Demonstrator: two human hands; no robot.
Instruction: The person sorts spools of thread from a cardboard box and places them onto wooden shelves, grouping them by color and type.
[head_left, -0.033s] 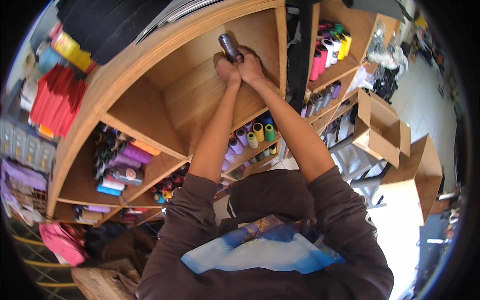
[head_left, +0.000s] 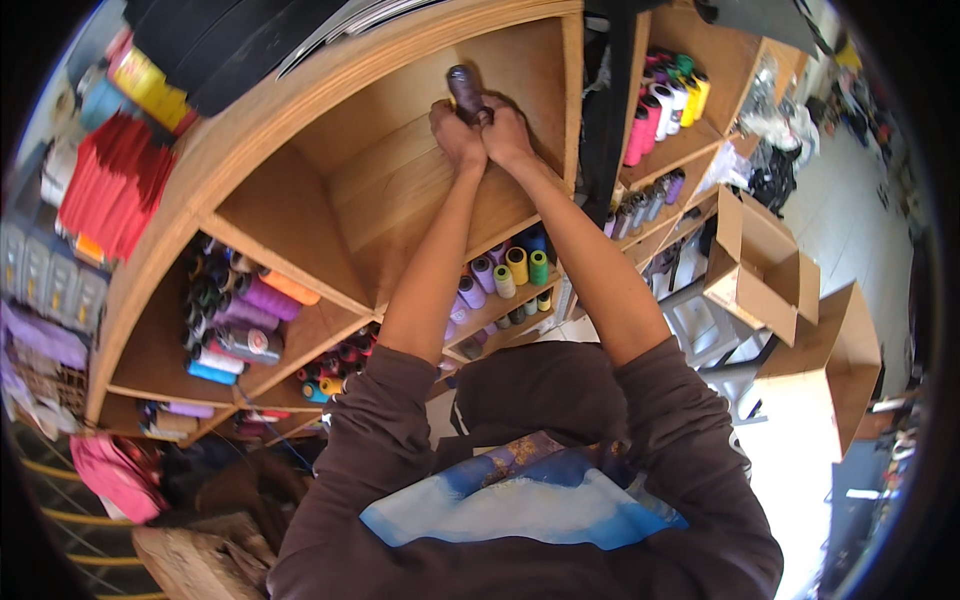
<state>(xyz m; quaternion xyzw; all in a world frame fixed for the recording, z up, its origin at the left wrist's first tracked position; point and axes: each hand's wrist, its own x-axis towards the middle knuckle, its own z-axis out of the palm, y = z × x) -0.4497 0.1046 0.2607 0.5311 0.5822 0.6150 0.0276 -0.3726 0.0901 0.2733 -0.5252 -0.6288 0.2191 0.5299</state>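
A dark greyish-purple spool of thread [head_left: 465, 88] stands in the top compartment of the wooden shelf, near its back corner. My left hand [head_left: 458, 138] is closed at the spool's lower left side, its fingertips partly hidden. From the other side, my right hand [head_left: 508, 134] curls its fingers around a dark brown end [head_left: 485, 117] at the spool's base. Whether this end belongs to the same spool or to a second one, I cannot tell. Both wrists lie close together over the compartment's wooden floor [head_left: 385, 205].
Lower compartments hold purple, yellow and green thread spools [head_left: 503, 275] and a darker mixed pile [head_left: 240, 320]. More spools [head_left: 665, 100] stand in the right-hand shelf. Open cardboard boxes [head_left: 765, 260] sit at the right. Folded red material [head_left: 118, 185] lies at the left.
The spool and both hands appear slightly farther right in the picture, along with the shelf. The dark brown end by my right hand shows more clearly.
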